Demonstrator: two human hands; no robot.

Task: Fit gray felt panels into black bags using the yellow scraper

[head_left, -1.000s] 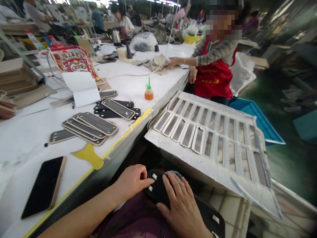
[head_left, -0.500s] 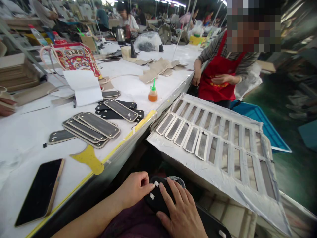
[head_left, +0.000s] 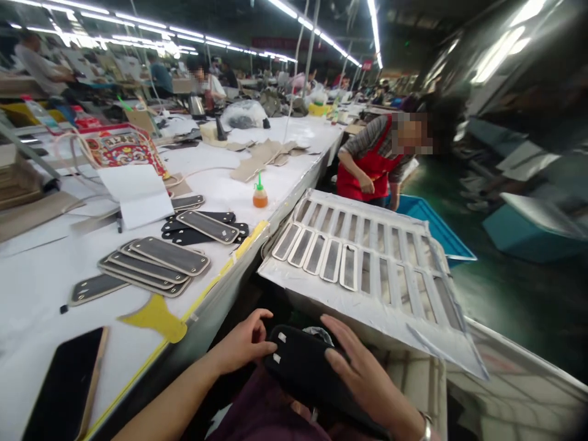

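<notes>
On my lap rests a long black padded piece (head_left: 316,370) with rounded ends. Two small white tabs stand out at its near-left end, the upper white tab (head_left: 282,337) and the lower white tab (head_left: 277,358). My left hand (head_left: 241,343) is beside that end, thumb and index finger apart, the thumb tip close to the tabs; whether it touches the piece I cannot tell. Over the right part of the piece my right hand (head_left: 362,370) is raised with its fingers stretched out, partly hiding it. Neither hand shows anything held.
Left, the white table (head_left: 37,269) bears stacked grey strips (head_left: 165,254), a yellow scraper-shaped piece (head_left: 158,315), a phone (head_left: 64,386) and an orange-filled bottle (head_left: 260,195). Right stands a slotted white board (head_left: 321,294) holding several strips. Beyond, a person in a red apron (head_left: 362,174) bends by a blue crate (head_left: 441,229).
My right hand has lifted and spread away from the black piece; my left has drawn back slightly from the tabs. The view has tilted up and right. The red-aproned person now bends down.
</notes>
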